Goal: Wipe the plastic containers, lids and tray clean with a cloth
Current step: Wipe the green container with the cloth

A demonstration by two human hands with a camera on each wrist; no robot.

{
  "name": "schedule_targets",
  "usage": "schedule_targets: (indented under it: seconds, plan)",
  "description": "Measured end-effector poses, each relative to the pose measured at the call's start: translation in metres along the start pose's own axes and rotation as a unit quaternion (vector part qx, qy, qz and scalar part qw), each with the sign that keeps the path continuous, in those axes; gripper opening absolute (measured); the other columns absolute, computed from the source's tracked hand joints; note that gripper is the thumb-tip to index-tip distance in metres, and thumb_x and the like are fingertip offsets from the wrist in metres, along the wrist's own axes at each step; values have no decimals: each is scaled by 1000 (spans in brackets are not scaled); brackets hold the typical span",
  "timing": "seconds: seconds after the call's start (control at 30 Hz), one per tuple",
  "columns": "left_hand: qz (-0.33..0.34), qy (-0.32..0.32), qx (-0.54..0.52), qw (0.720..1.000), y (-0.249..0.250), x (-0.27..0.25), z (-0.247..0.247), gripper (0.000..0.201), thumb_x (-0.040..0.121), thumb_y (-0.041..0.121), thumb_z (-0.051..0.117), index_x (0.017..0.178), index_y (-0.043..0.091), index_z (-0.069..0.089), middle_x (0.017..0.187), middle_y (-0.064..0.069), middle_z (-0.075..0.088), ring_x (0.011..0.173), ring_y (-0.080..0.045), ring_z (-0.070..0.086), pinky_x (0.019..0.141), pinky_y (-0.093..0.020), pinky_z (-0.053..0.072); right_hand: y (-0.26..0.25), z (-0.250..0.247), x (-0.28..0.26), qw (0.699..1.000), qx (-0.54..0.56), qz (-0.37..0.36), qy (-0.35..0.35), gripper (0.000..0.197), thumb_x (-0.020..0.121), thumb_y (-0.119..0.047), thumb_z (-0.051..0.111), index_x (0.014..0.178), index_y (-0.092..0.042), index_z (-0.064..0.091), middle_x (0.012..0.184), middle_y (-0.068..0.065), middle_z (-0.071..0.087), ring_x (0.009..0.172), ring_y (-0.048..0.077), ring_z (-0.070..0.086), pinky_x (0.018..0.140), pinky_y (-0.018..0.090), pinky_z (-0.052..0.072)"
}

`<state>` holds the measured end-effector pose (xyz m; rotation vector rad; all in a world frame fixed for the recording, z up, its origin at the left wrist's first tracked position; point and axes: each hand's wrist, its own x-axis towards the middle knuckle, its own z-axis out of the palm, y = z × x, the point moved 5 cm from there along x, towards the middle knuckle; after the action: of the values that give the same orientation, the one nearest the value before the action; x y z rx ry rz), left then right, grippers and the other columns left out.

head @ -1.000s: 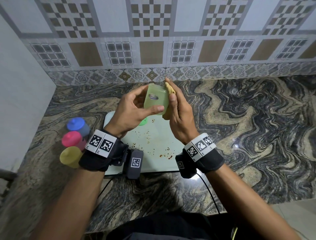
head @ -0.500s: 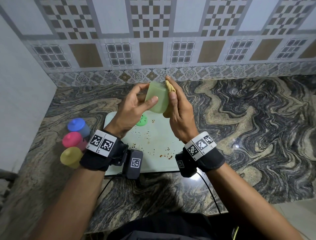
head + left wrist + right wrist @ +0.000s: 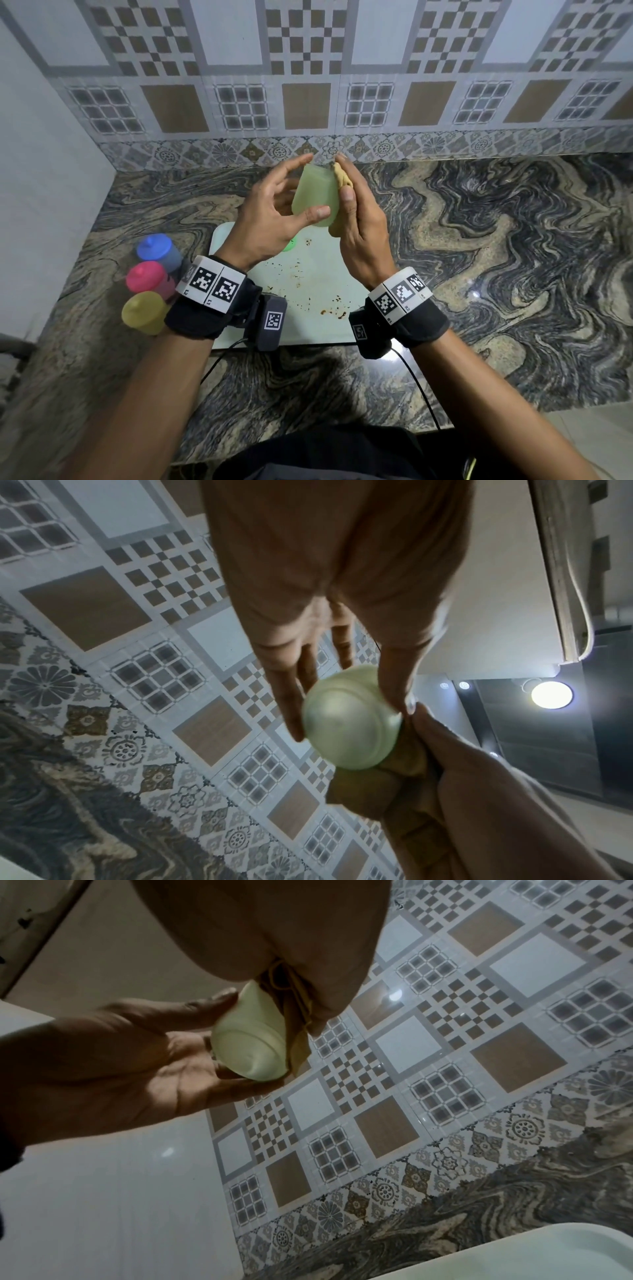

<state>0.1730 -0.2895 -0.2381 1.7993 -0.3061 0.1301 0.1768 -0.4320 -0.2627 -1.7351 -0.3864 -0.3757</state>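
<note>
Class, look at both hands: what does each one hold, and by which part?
The left hand grips the pale green container by its side wall, thumb across the front. The right hand holds a yellow cloth bunched against its other side.

The green container is looking like translucent, matt plastic with a smooth wall and a ringed base. The yellow cloth against it is showing as soft, creased fabric. The tray is appearing as pale, smooth plastic, speckled with brown crumbs. The 3 capped containers are showing smooth coloured plastic. The counter is gleaming like polished, veined stone, and the wall tiles are looking glazed.
</note>
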Motion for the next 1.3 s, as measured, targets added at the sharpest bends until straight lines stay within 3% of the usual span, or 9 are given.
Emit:
schedule_targets:
  seconds: [0.3,0.47,0.6,0.7,0.8,0.87,0.97,1.17,1.3]
  plan:
    - [-6,-38,6,999,0,-1,6,87,78,22,80,149,35,31,148,9,41,116,-10,61,93,-36,55,2,0,-2,1000,12,19,1,58,101,-53,31,148,-21,37,151,1,43,129,29,51,102,61,44]
    - [-25,-89,-20,995,-2,-4,8,82,88,20,69,152,33,21,138,8,55,123,-8,56,104,-35,46,-3,-3,-1,1000,-2,-1,7,50,102,-51,31,145,-28,40,149,-2,46,121,25,55,98,62,46]
    - [-23,-33,30,999,-1,-3,1,85,79,32,78,149,34,31,123,9,65,108,-6,64,95,-35,54,-4,-1,-1,1000,-3,-7,0,44,104,-44,32,145,-29,40,150,-5,44,126,23,53,99,61,46]
    - [-62,-83,-49,993,-8,-8,5,82,88,15,68,153,22,19,133,6,58,118,-8,60,102,-32,48,-6,-5,0,1000,18,-4,-4,42,106,-28,32,145,-16,42,150,1,44,138,17,44,107,41,45]
    - [-68,-87,-9,994,-9,-10,5,91,80,45,74,152,32,21,141,11,51,126,-5,52,108,-37,43,-10,-5,-2,999,22,-20,-19,41,106,-21,33,145,-11,42,150,6,44,139,12,41,107,20,38]
    - [-48,-33,44,997,-6,-10,1,98,71,56,76,151,30,26,137,9,56,121,-3,56,105,-37,46,-12,-2,-4,999,16,-29,-32,41,106,-23,33,145,-13,42,150,7,44,137,20,45,109,38,43]
    - [-46,0,-9,999,-7,-14,1,93,77,34,73,152,17,22,122,12,65,114,-5,62,100,-31,48,-9,-1,-5,999,-6,-28,-39,42,106,-28,33,145,-16,42,146,8,49,125,23,53,98,60,47]
    - [-74,23,64,995,-9,-29,-1,94,76,40,78,151,19,27,122,10,65,108,2,62,96,-19,47,-4,8,-13,996,14,-25,-86,41,106,-31,33,144,-20,43,148,4,47,133,23,49,104,58,43]
    - [-111,96,-13,989,-18,-47,-7,75,84,12,71,147,8,32,117,4,66,102,2,64,86,-14,49,2,17,-19,992,46,-4,-115,42,105,-30,32,144,-17,43,146,7,48,132,19,48,110,54,39]
